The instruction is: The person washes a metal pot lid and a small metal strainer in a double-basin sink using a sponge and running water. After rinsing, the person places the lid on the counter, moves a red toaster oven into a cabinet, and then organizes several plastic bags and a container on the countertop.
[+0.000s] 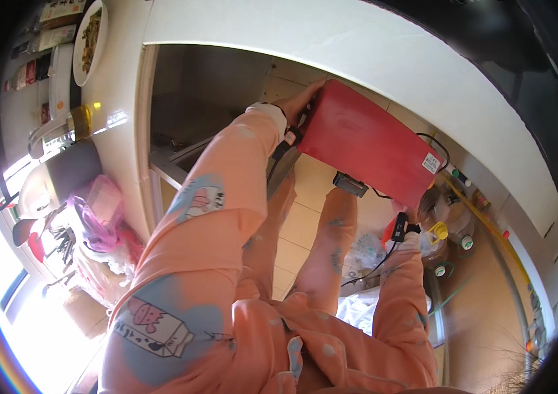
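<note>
A box-shaped red appliance with a smooth casing is in front of me, over the tiled floor. It bears a white printed label near its right end, and a black cord loops beside that end. My left hand grips the left end, its fingers partly hidden by the casing. At the opposite end, my right hand holds the near right corner; most of its fingers are out of sight. A black device is strapped at my right wrist, and another black device at my left.
A cabinet opening lies under the white counter. Plastic bottles and jugs crowd the right side, beside a yellow pipe. On the left counter are a plate of food, bottles and plastic bags.
</note>
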Demonstrator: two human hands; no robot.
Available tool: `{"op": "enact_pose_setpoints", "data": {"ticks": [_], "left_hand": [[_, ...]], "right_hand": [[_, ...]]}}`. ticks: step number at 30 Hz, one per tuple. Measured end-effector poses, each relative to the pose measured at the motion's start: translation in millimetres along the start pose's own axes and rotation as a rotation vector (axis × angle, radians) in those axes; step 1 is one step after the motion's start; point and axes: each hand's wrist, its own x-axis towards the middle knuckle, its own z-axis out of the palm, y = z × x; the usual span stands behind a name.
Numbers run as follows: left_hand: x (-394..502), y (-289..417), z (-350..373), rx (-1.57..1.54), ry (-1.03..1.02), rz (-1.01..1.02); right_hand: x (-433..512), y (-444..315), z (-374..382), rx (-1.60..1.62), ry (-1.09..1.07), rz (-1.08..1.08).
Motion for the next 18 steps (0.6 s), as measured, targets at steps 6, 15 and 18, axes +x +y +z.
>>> {"op": "enact_pose_setpoints", "data": {"ticks": [6, 15, 18], "left_hand": [[30, -1, -5, 0.149, -0.063, 0.091], [47, -1, -107, 0.283, -0.026, -0.016], [46, -4, -141, 0.295, 0.04, -0.008]], "right_hand": [[36, 14, -8, 0.002, -0.032, 0.051], [150, 71, 21, 0.024, -0.169, 0.104], [190, 99, 50, 0.039, -0.232, 0.124]]}}
